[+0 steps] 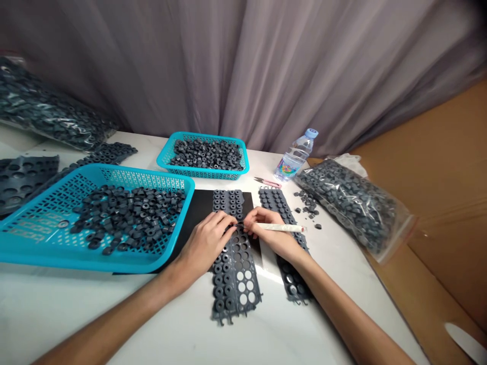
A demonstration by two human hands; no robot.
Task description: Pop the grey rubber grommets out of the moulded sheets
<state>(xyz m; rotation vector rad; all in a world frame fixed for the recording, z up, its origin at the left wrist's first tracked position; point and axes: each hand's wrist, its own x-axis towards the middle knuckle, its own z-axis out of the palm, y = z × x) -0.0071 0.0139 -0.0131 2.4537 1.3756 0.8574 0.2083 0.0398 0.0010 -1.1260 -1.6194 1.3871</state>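
A dark grey moulded rubber sheet (242, 263) with rows of round rings lies lengthwise in front of me. Several of its right-hand cells are open holes, while rings fill the left-hand rows. My left hand (207, 241) is closed at the sheet's middle, thumb and index finger pinching at it; the exact spot is hidden by the fingers. In my right hand (272, 230) is a slim white pen-like tool (279, 227), its tip hidden near the left fingertips. A second rubber sheet (274, 200) lies under and beside my right wrist.
Blue plastic baskets (114, 172) (243, 162) hold loose small dark rings. Part of a black mat (201, 203) lies under the sheet. Behind stand pink thread snips (268, 182) and a water bottle (294, 157). Bags of rings (353, 203) (45, 111) flank the table.
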